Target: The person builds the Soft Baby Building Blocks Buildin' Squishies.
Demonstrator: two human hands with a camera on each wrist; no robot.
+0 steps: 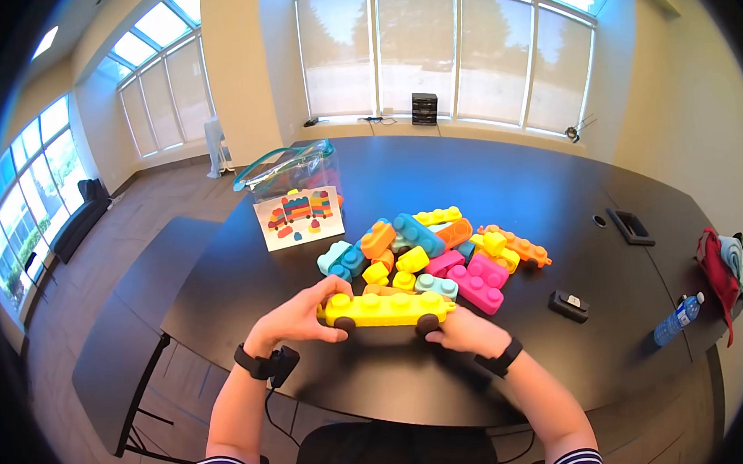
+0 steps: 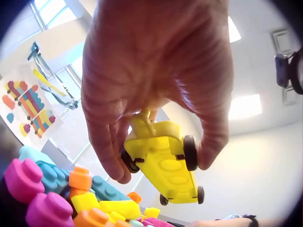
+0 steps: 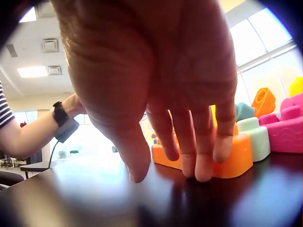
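Fingers [image 2: 101, 144] of your left hand [image 1: 296, 317] clamp the yellow wheeled base [image 1: 388, 312] at its left end, above the worktop [image 1: 520, 182] near your edge; your right hand [image 1: 471, 329], fingers extended and thumb apart, is at the other end, contact unconfirmed. No block sits on it: work appears barely begun. Count: one base held, four wheels [image 2: 191, 152]; loose blocks [image 1: 425, 242], overlapping beyond exact count, heaped toward mid-worktop.

Blocks [image 1: 410, 259] on table [image 1: 512, 183] behind wheeled base [image 1: 384, 310], bottle [image 1: 677, 320] to their right.
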